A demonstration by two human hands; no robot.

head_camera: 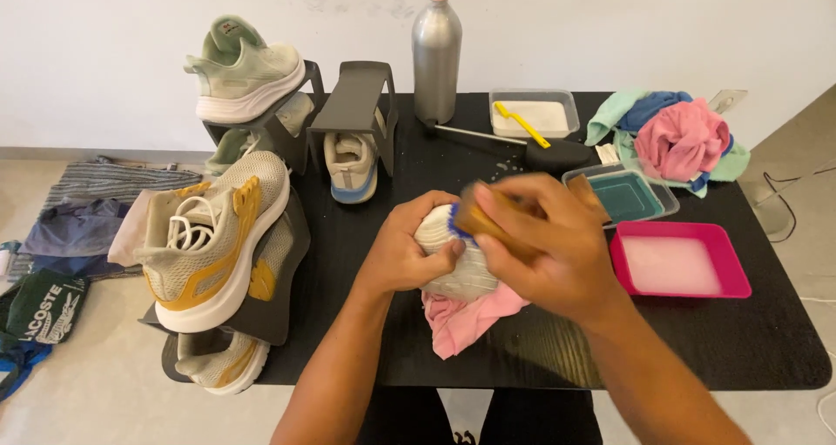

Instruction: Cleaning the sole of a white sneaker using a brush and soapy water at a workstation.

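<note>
The black table (pixel 766 340) carries everything you use. Racks (pixel 353 105) at its left edge keep the other shoes (pixel 218 236) lifted off the surface and out of your way. A pink tray (pixel 679 266) of cloudy liquid sits just right of your hands, within easy reach. The white shoe (pixel 448 258) rests at the table's middle on a pink cloth (pixel 461 319), which likely catches drips. Your left hand (pixel 402 253) is closed around it to steady it. Your right hand (pixel 544 240) grips a wooden brush (pixel 482 221), bristles pressed to the shoe.
</note>
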